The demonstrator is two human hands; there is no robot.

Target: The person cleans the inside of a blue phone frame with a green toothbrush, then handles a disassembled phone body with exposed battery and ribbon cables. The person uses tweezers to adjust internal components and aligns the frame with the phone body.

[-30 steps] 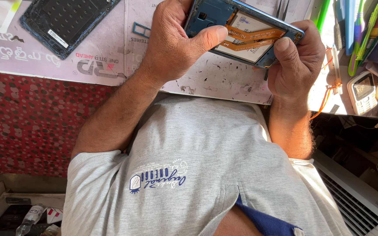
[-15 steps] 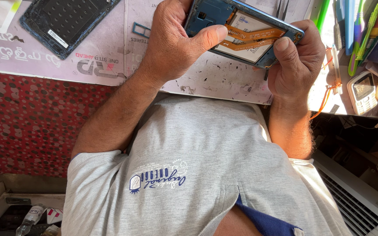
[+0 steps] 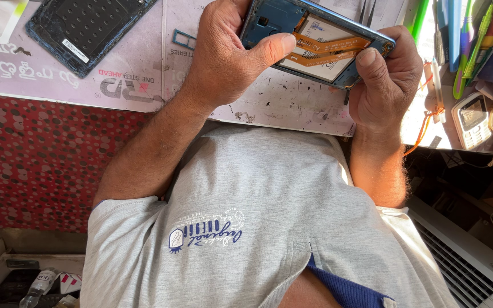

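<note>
Both of my hands hold an opened blue phone (image 3: 322,50) above a white work mat (image 3: 281,102). Its back is off, showing a white battery crossed by orange flex cables. My left hand (image 3: 226,60) wraps around the phone's left end, with the thumb pressed on the frame beside the cables. My right hand (image 3: 386,82) grips the right end, its thumb resting on the frame's edge. My grey shirt fills the lower part of the view.
A dark phone back panel (image 3: 87,28) lies at the top left, with a small blue card tray (image 3: 184,39) near it. Pens and tools (image 3: 469,45) and a small keypad handset (image 3: 472,120) crowd the right. Red dotted cloth (image 3: 41,165) hangs below the mat. A white grille (image 3: 463,265) is at the lower right.
</note>
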